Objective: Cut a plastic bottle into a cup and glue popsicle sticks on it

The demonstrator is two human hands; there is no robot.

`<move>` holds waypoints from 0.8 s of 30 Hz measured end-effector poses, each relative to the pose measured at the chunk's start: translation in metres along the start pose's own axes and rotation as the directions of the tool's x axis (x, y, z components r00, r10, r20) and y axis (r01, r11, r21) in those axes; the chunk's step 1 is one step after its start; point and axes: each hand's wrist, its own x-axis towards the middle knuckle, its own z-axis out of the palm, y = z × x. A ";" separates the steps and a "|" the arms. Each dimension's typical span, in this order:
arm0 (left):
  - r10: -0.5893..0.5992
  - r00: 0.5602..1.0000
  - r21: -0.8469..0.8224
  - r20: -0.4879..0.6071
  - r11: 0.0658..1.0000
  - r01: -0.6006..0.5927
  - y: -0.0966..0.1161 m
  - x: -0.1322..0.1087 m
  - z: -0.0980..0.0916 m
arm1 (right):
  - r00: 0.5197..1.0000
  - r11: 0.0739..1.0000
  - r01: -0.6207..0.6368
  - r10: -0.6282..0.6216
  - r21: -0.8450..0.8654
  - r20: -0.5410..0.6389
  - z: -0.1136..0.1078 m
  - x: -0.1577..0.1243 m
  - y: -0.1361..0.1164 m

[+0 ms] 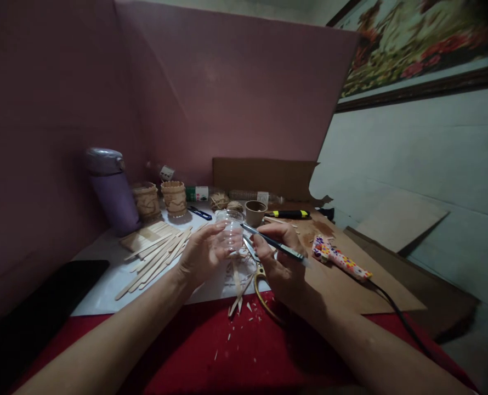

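Observation:
My left hand [203,249] is closed around a clear plastic cup [230,227], which looks like a cut bottle piece, above the middle of the table. In my right hand [283,263] a dark pen [279,246] is pinched, its tip close to the cup's right side; whether it touches I cannot tell. Beneath my right hand lie scissors [260,274] with gold handles, partly hidden by the hand. Wooden craft sticks [157,263] are spread left of my left hand. Cut stick pieces [238,302] lie below the cup.
At the left stand a purple flask [114,197] and stick-covered cups [174,198]. Behind are a small brown cup [255,213], a yellow-black utility knife [289,214], a blue cutter [200,213] and a plastic bottle [248,196]. A flowered glue gun [338,259] with a cord lies right.

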 end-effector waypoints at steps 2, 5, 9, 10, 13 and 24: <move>-0.004 0.999 0.007 0.033 1.000 0.003 -0.001 0.000 0.000 | 1.000 1.000 0.011 -0.011 -0.016 0.003 -0.001 0.001 0.001; 0.009 0.995 0.007 0.103 1.000 -0.009 -0.003 0.000 0.000 | 1.000 0.999 0.014 -0.014 -0.051 0.012 -0.002 0.000 0.003; 0.017 0.990 0.026 0.143 0.999 -0.021 -0.006 0.001 -0.002 | 0.999 0.999 -0.027 0.027 -0.038 0.017 -0.001 0.000 0.007; 0.020 0.990 0.033 0.140 0.999 -0.025 -0.006 0.001 -0.002 | 0.999 0.999 -0.040 0.041 -0.037 0.016 0.000 0.000 0.008; 0.026 0.990 0.064 0.135 0.997 -0.035 -0.008 0.000 -0.003 | 0.997 0.997 -0.069 0.070 -0.036 0.014 0.001 -0.001 0.011; 0.019 0.986 0.095 0.165 0.995 -0.035 -0.012 0.000 -0.001 | 0.996 0.996 -0.088 0.088 -0.007 0.028 0.002 -0.002 0.015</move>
